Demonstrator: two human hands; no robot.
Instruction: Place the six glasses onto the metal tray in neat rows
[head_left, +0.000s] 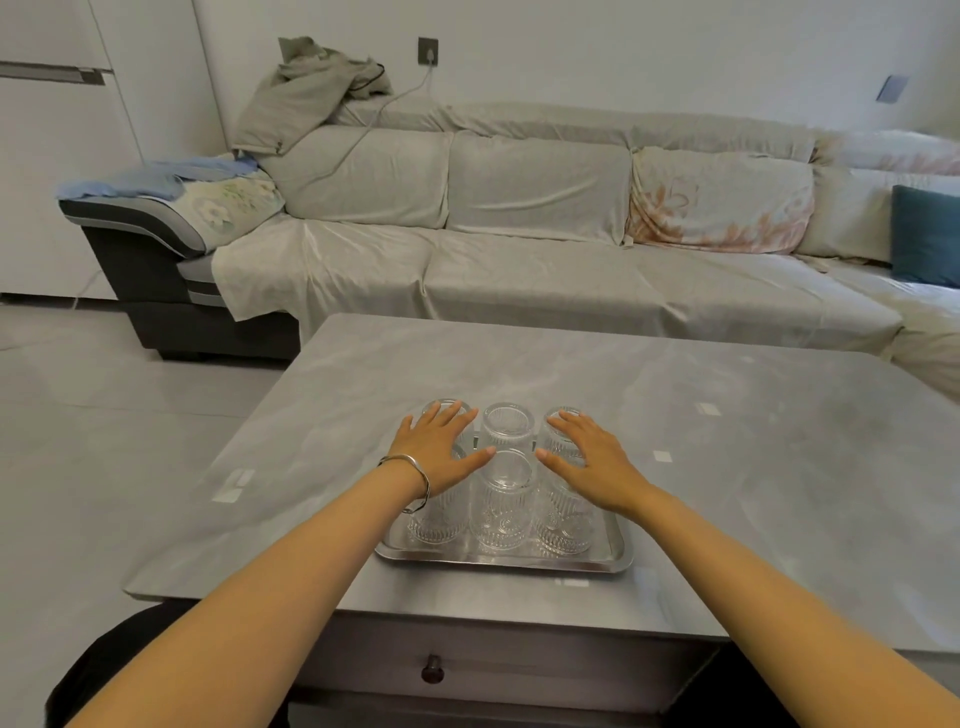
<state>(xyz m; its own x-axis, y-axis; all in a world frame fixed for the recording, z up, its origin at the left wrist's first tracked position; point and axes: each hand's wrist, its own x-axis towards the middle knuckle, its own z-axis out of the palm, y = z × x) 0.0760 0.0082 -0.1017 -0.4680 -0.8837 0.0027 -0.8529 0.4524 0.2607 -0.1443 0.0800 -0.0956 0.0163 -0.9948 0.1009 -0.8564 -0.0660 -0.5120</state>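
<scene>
A shiny metal tray (615, 558) lies near the front edge of the grey table. Several clear ribbed glasses stand on it upside down in two rows of three; the middle near glass (503, 501) and middle far glass (508, 426) show fully. My left hand (441, 451), with a silver bangle on the wrist, lies flat with spread fingers over the left pair of glasses. My right hand (597, 462) lies flat the same way over the right pair. Neither hand grips a glass; both partly hide the glasses beneath them.
The grey marble-look table (753, 467) stretches far and right of the tray, with a drawer knob (432, 669) under its front edge. A cloth-covered sofa (519, 270) runs behind the table. Tiled floor lies to the left.
</scene>
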